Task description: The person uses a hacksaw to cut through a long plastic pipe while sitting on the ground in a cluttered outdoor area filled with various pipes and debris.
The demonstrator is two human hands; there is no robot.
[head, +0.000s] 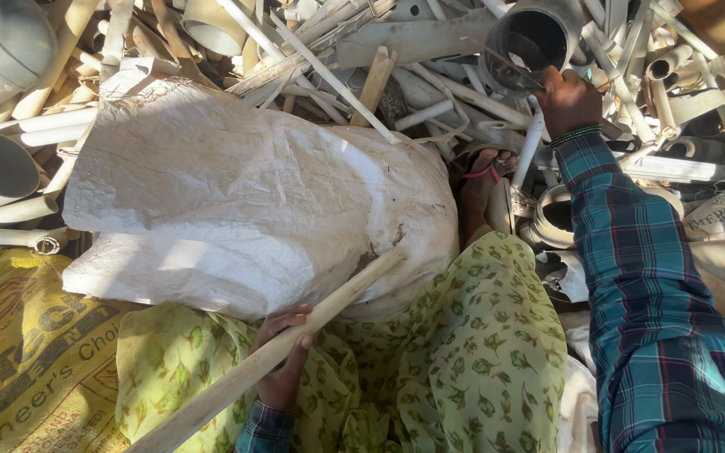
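Wooden stick [295, 335] clenched in left hand [283, 356] grip, right hand [565, 99] grip grasping grey pipe [530, 38] rim

L hand [283, 356] grips stick [270, 352], R hand [565, 101] maybe holds pipe [530, 42]

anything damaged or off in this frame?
Yes. The white sack has a torn, dirt-stained spot on its lower right side, by the tip of the stick in the left hand. The pipes lie jumbled, many cut or broken. The right hand grips a wide grey pipe.
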